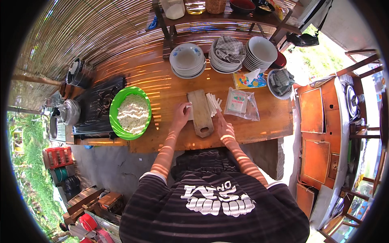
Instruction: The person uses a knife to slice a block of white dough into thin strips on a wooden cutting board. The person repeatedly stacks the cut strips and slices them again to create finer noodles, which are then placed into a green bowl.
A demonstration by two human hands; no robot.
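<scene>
A wooden cutting board [200, 112] with a handle hole lies on the wooden table in front of me. At its left edge, the fingers of my left hand [181, 114] are on a flat white piece [191, 113], apparently pinching its upper part. Thin white strips [211, 104] lie fanned out along the board's right side. My right hand [226, 130] is beside their lower end, index finger extended and the other fingers curled. Whether it holds a thin tool cannot be made out. Right of the strips is a clear plastic bag [252, 109] with a printed packet [237, 100].
A green basin [113, 121] of pale chopped food stands left, beside a black gas stove [98, 103] and a metal kettle [70, 112]. Stacked bowls [187, 60], plates under a checked cloth [230, 50], a tissue pack [243, 81] and a cloth-filled bowl [279, 92] line the back and right.
</scene>
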